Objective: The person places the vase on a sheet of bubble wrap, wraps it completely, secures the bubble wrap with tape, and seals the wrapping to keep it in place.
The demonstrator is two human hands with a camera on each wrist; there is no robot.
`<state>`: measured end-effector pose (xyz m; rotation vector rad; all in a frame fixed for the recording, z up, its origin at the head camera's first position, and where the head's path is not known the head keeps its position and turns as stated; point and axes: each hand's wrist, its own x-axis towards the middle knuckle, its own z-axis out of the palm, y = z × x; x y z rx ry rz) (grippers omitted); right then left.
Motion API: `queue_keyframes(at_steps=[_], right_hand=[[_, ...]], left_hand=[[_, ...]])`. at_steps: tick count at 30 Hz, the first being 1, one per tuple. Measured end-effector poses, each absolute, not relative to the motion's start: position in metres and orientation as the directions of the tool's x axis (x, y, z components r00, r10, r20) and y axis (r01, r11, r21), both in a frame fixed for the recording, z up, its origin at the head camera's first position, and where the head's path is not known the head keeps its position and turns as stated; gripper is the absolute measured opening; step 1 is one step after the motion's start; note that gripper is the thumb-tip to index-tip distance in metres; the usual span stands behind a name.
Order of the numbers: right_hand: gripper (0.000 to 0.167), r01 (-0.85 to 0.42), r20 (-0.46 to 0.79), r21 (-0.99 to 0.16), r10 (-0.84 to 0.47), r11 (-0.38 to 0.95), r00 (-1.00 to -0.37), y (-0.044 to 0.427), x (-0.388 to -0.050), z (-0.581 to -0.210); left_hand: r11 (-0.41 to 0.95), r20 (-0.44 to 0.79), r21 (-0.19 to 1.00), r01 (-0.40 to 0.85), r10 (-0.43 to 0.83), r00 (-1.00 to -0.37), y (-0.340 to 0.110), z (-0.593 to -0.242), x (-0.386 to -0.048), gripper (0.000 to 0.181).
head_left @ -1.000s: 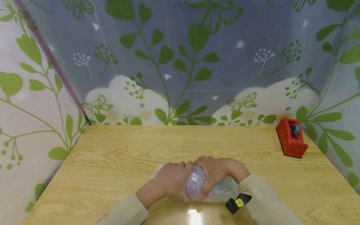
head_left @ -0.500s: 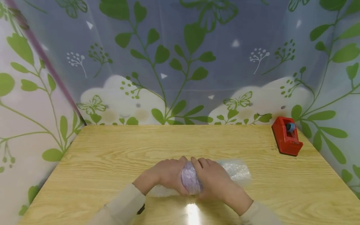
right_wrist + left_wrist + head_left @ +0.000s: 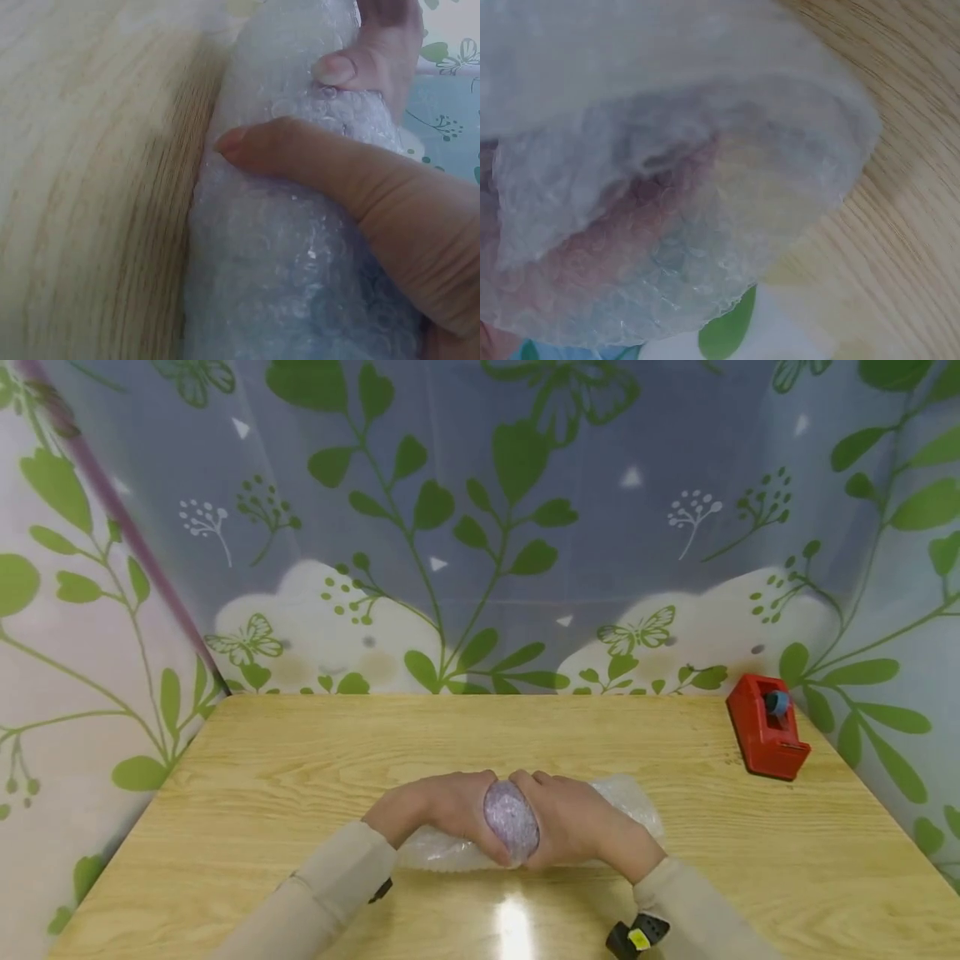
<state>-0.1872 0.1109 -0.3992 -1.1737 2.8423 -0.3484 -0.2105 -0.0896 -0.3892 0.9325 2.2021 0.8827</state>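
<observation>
A roll of bubble wrap (image 3: 513, 823) lies crosswise near the front of the table, purplish in the middle where something inside tints it; what is wrapped cannot be made out. My left hand (image 3: 453, 806) grips it just left of the middle, thumb toward me. Close beside, my right hand (image 3: 573, 818) grips it on the right, and in the right wrist view its thumb (image 3: 300, 154) presses across the bubble wrap (image 3: 277, 247). Loose layers of the bubble wrap (image 3: 802, 165) flare open at the left end, seen in the left wrist view. Most fingers are hidden behind the roll.
A red tape dispenser (image 3: 768, 727) with a small blue roll stands at the table's back right corner. The wooden table (image 3: 420, 735) meets a printed curtain (image 3: 480, 527) at the back, with more curtain on both sides. A black wrist device (image 3: 637, 937) hangs by the right sleeve.
Both hands have shifted their grip along the roll. The right hand lifted its wrist, lowered it, then raised it slightly again. The roll's right end now lies farther back than a second ago.
</observation>
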Motion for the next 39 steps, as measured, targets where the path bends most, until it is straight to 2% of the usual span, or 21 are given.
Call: queue_keyframes(at_steps=[2, 6, 11, 15, 21, 25, 32, 39], right_hand=[[0.079, -0.685, 0.009, -0.261, -0.708, 0.68, -0.706, 0.111, -0.191, -0.398], [0.073, -0.667, -0.063, -0.337, -0.722, 0.665, -0.689, 0.11, -0.199, -0.396], [0.07, -0.637, -0.138, -0.413, -0.736, 0.651, -0.663, 0.11, -0.209, -0.395], [0.073, -0.608, -0.18, -0.449, -0.732, 0.655, -0.657, 0.109, -0.214, -0.394], [0.074, -0.552, -0.249, -0.496, -0.719, 0.67, -0.649, 0.112, -0.223, -0.392], [0.072, -0.542, -0.266, -0.521, -0.729, 0.659, -0.631, 0.112, -0.226, -0.39], [0.067, -0.51, -0.32, -0.568, -0.744, 0.646, -0.586, 0.112, -0.228, -0.387], [0.063, -0.428, -0.38, -0.692, -0.798, 0.58, -0.467, 0.113, -0.232, -0.386]], left_hand=[[0.623, -0.252, 0.657, 0.424, 0.713, -0.654, -0.091, -0.388, -0.207, 0.054], [0.774, -0.197, 0.337, 0.536, 0.615, -0.764, -0.091, -0.385, -0.199, 0.077], [0.776, -0.049, -0.028, 0.63, 0.629, -0.776, -0.085, -0.385, -0.188, 0.086], [0.77, 0.073, -0.183, 0.611, 0.63, -0.773, -0.082, -0.389, -0.179, 0.092], [0.78, 0.269, -0.317, 0.54, 0.619, -0.737, -0.078, -0.396, -0.171, 0.086], [0.795, 0.337, -0.356, 0.49, 0.599, -0.727, -0.076, -0.401, -0.167, 0.09], [0.812, 0.362, -0.338, 0.477, 0.58, -0.73, -0.075, -0.405, -0.161, 0.097], [0.817, 0.372, -0.325, 0.476, 0.573, -0.731, -0.073, -0.405, -0.152, 0.097]])
